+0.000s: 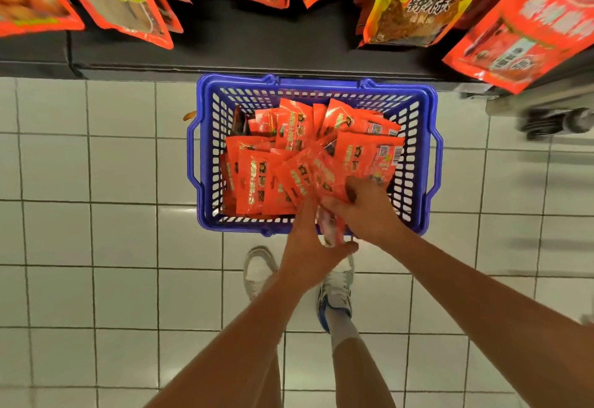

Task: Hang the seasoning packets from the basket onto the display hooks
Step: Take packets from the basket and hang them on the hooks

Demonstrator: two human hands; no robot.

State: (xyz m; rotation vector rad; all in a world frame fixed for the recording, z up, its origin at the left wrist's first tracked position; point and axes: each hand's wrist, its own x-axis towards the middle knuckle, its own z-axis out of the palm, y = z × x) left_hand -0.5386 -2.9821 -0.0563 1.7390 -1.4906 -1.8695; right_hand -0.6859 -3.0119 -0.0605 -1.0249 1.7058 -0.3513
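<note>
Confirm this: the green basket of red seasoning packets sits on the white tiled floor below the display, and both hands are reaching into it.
Not quite: the basket is blue, not green, as the head view shows. The rest holds: it sits on the white tiled floor, filled with red seasoning packets, with the left hand and right hand reaching in.

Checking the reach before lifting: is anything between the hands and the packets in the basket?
Nothing visible. Both the left hand and right hand are already on the packets at the near edge of the open basket.
</note>
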